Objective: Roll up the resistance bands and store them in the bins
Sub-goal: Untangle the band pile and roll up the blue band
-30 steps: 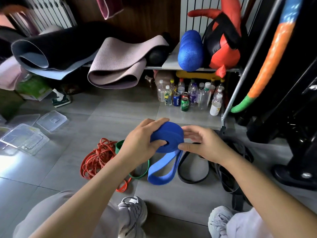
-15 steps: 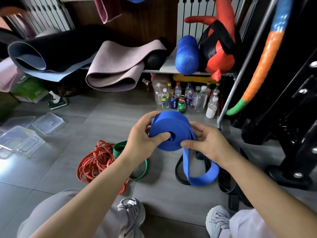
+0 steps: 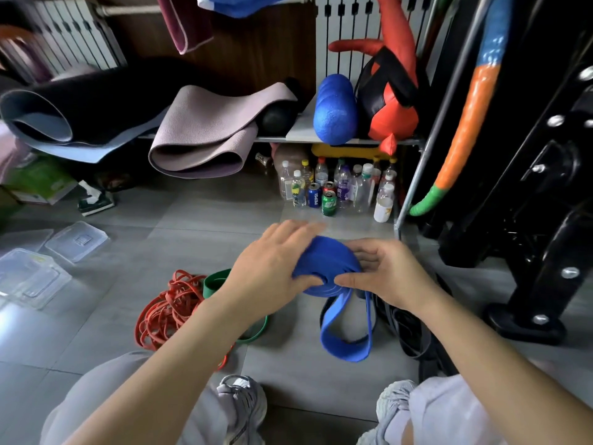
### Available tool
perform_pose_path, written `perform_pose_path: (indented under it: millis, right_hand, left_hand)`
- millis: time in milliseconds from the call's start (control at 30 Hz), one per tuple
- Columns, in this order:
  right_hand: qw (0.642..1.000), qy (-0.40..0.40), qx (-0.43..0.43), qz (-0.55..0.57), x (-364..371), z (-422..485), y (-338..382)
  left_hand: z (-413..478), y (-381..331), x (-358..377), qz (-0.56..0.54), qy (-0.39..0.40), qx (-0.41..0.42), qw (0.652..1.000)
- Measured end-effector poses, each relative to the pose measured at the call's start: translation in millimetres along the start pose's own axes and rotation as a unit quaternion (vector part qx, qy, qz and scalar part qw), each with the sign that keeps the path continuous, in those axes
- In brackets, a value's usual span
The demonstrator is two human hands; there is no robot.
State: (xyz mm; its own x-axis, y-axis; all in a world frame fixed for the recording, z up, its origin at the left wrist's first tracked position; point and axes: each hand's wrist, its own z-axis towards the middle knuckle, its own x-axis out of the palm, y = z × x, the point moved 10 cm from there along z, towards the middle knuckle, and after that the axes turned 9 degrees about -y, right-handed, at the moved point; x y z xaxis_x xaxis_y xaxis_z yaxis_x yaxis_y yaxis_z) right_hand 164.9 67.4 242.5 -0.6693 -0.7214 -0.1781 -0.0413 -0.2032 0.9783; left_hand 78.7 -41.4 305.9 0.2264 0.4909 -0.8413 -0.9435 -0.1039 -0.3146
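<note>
A wide blue resistance band is wound into a thick roll that I hold above the floor. My left hand covers its left side with the thumb pressed near the core. My right hand grips its right side, thumb on the front face. The band's loose tail hangs below as a loop. On the floor lie a tangle of red bands, a green band partly hidden by my left forearm, and black bands under my right forearm.
Clear plastic bins and lids sit on the floor at the left. Bottles and cans stand under a low shelf holding rolled mats and a blue foam roller. A black machine base is at the right. My shoes are below.
The roll has been turned and lowered a little between my hands. The hanging loop has shortened and swung from the left to below the roll.
</note>
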Motion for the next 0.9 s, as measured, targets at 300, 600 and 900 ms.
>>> perform_pose_path:
  millis: [300, 600, 900]
  right_hand:
    - [0.998, 0.034, 0.006, -0.052, -10.7, -4.5, -0.4]
    - [0.999, -0.001, 0.032, 0.043, -25.3, 0.0, -3.6]
    - [1.0, 0.022, 0.016, 0.001, -19.7, -2.3, 3.0]
  left_hand:
    - [7.4, -3.5, 14.2, -0.038, 0.011, 0.001, 0.999]
    - [10.9, 20.2, 0.9, -0.247, -0.05, -0.138, 0.958]
    - [8.9, 13.3, 18.0, -0.293, 0.048, -0.143, 0.944]
